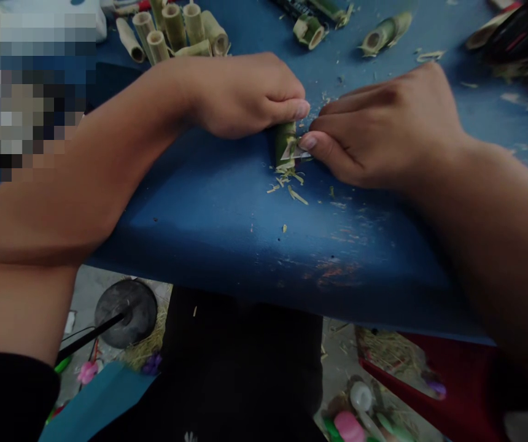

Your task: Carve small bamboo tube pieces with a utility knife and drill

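Note:
My left hand [255, 98] is closed round a short green bamboo piece [285, 138], pressing it down on the blue table [227, 202]. Close on its right, my right hand [379, 129] is closed on a thin pale blade [297, 152], whose flat end lies against the bamboo's lower part. The rest of the blade is hidden under the fingers. Thin green and pale shavings [291, 178] lie just below the bamboo.
Several cut bamboo tubes [174, 27] stand and lie at the back left. More green pieces [386, 34] lie at the back right, near a dark object [526, 43]. Below the table are a round black base [126, 313] and a red chair [452, 374].

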### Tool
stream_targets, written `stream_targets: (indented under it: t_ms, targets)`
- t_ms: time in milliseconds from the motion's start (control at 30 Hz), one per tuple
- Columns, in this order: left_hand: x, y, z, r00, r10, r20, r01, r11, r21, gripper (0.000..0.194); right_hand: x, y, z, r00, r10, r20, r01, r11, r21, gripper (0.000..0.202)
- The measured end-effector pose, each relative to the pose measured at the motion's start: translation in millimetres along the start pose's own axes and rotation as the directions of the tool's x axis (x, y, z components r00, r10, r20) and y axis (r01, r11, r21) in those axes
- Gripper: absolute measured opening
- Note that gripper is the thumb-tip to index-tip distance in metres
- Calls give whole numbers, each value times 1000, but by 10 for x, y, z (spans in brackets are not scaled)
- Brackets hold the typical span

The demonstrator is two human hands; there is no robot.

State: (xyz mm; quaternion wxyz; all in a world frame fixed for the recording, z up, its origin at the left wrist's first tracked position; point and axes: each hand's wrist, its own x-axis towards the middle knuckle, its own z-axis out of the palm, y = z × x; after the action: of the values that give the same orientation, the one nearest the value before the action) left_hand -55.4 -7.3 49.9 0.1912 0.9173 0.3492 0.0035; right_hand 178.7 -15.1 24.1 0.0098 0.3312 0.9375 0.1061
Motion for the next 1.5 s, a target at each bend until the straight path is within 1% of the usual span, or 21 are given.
stream_targets:
  t_ms: [67, 167, 233, 300, 400, 467, 533, 667, 867, 1000, 1167, 1300, 1367, 1500]
  targets:
    - [-8, -4, -6, 1000, -6, 10, 7, 1000, -14, 37, -2, 0, -5, 999, -32, 7, 32, 999, -17, 72]
    - [-12, -14, -9, 1000, -9, 21, 9, 999, -39, 36, 1, -2, -9, 990, -141, 13, 142, 989, -36, 69]
    - [-9, -23, -8, 1000, -9, 21, 10, 999, -51, 36, -3, -5, -11, 983, -186, 3, 186, 982, -37, 66]
    - [-5, -30, -3, 1000, -7, 20, 8, 998, -58, 37, -14, -15, -15, 987, -161, -27, 160, 987, -30, 64]
    - [-3, -35, 7, 1000, 7, 23, -5, 998, -59, 38, -30, -41, -30, 996, -35, -77, 33, 999, -23, 66]
    - [-5, -36, 14, 1000, 7, 23, -5, 998, -61, 39, -30, -61, -42, 995, 47, -93, -49, 999, -16, 67]
    - [-7, -39, 20, 1000, 3, 20, -1, 998, -65, 38, -21, -76, -53, 993, 82, -86, -82, 997, 4, 68]
    - [2, -54, 31, 1000, 11, 6, -10, 997, -71, 39, 6, -78, -70, 997, 74, -30, -73, 997, 37, 70]
    - [26, -34, 28, 1000, 14, 15, -13, 999, -31, 39, 24, -42, -65, 999, 48, 6, -48, 999, 0, 69]
    - [23, -9, 20, 1000, 6, 22, -5, 999, -47, 38, 27, -15, -30, 1000, 25, -12, -25, 1000, -6, 69]
    - [15, -1, 15, 1000, -4, 26, 5, 1000, -29, 37, 38, 1, -8, 999, 13, -34, -12, 999, 35, 64]
    - [33, -17, 28, 999, -6, 33, 7, 1000, -21, 38, 46, -6, -33, 1000, 28, 12, -28, 999, 41, 64]
    - [47, -31, 39, 999, -13, 33, 13, 1000, -4, 41, 45, -8, -45, 1000, 28, 5, -29, 998, 47, 65]
    - [63, -38, 47, 999, 11, 31, -11, 1000, -9, 37, 39, 2, -50, 1000, 21, -14, -20, 997, 76, 66]
